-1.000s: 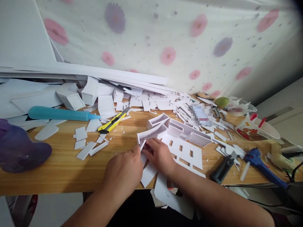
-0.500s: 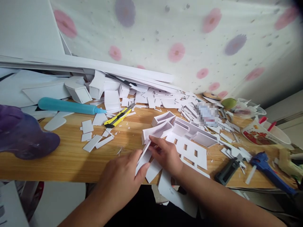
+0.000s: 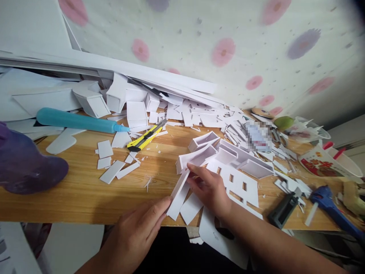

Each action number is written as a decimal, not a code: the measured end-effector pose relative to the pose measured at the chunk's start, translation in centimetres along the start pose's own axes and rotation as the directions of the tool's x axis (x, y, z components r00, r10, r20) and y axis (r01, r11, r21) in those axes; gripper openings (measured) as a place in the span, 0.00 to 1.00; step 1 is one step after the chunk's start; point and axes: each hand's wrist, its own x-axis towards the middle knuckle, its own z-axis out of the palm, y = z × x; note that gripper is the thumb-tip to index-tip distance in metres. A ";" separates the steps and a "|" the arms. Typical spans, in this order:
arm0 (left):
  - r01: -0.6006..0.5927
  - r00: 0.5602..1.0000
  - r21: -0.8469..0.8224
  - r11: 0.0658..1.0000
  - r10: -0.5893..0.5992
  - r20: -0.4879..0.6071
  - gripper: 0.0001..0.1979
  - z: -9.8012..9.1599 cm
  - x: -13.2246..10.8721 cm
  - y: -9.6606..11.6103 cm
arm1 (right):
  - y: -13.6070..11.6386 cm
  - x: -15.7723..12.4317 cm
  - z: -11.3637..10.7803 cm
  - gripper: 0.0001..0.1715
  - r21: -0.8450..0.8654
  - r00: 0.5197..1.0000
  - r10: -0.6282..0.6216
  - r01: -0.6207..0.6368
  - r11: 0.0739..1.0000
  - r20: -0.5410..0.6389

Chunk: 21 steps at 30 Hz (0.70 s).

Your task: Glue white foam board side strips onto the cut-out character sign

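a narrow white board strip (image 3: 177,192) slants between the two bare hands, above the near edge of the pale brown wooden table (image 3: 85,201). the grip of the right hand (image 3: 209,188) pinches the strip's far end between thumb and forefinger. the left hand (image 3: 139,224) lays its fingertips against the near end, with its thumb mostly hidden; i cannot tell whether its grip is closed on it.

just beyond the right forefinger stands a curved white board box with an open top (image 3: 196,156). a long white board box with compartments (image 3: 258,167) stands to the right of it, and in front lies a flat white panel with rectangular cutouts (image 3: 238,182), partly behind the right hand. a white sheet with a dark hole (image 3: 211,234) juts over the table's near edge.

to the left lie small white board scraps (image 3: 112,172), a yellow and black utility knife (image 3: 146,137) and a turquoise bottle with a narrow tip (image 3: 76,120). to the right lie a dark grey cutter (image 3: 282,213) and a blue glue gun (image 3: 332,207); beyond them sits a printed white bowl (image 3: 319,163).
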 end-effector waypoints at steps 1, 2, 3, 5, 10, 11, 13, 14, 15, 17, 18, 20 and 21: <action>0.001 1.000 0.002 1.000 -0.001 0.004 0.16 0.0 -0.1 -0.1 | 0.0 0.0 0.0 0.17 0.005 1.000 -0.001 0.001 1.000 0.000; -0.008 1.000 0.006 1.000 0.008 0.001 0.16 0.0 -0.2 -0.1 | 0.0 0.0 0.0 0.17 0.008 1.000 -0.005 0.005 1.000 -0.003; -0.025 1.000 0.013 1.000 0.025 -0.001 0.16 -0.1 -0.2 -0.1 | 0.0 0.0 0.0 0.17 0.009 1.000 -0.011 0.011 1.000 -0.007; -0.059 0.998 0.038 0.998 0.060 -0.009 0.17 -0.2 -0.1 0.0 | 0.0 0.0 0.1 0.17 0.008 1.000 -0.014 0.014 1.000 -0.012; -0.071 0.997 0.042 0.997 0.072 -0.020 0.18 -0.6 0.4 0.3 | 0.1 -0.1 0.1 0.18 -0.003 1.000 -0.005 0.005 1.000 -0.002; -0.061 0.998 0.030 0.998 0.061 -0.023 0.17 -0.6 0.5 0.4 | 0.1 -0.1 0.1 0.18 -0.008 1.000 -0.011 0.011 1.000 0.000; -0.034 0.999 0.011 0.999 0.034 -0.037 0.15 -0.6 0.7 0.6 | 0.1 -0.1 0.2 0.19 -0.019 1.000 -0.024 0.024 1.000 0.009; -0.021 0.999 0.006 1.000 0.021 -0.048 0.14 -0.6 0.8 0.7 | 0.2 0.0 0.2 0.19 -0.025 0.999 -0.028 0.029 0.999 0.015; -0.011 0.998 0.002 1.000 0.011 -0.057 0.13 -0.6 1.0 0.8 | 0.2 0.0 0.2 0.19 -0.030 0.999 -0.028 0.029 0.999 0.022; 0.008 0.998 -0.007 1.000 -0.008 -0.066 0.12 -0.7 1.2 0.9 | 0.2 0.0 0.2 0.19 -0.039 0.999 -0.021 0.022 0.999 0.034; 0.012 0.998 -0.012 1.000 -0.013 -0.066 0.11 -0.7 1.3 0.9 | 0.2 0.0 0.3 0.19 -0.043 0.999 -0.020 0.021 0.999 0.035; 0.023 0.997 -0.017 1.000 -0.024 -0.070 0.11 -0.8 1.5 0.9 | 0.2 0.0 0.3 0.19 -0.048 0.999 -0.020 0.022 0.999 0.037; 0.024 0.997 -0.018 1.000 -0.026 -0.072 0.11 -0.9 1.6 0.9 | 0.2 0.0 0.4 0.20 -0.049 0.999 -0.021 0.023 0.999 0.039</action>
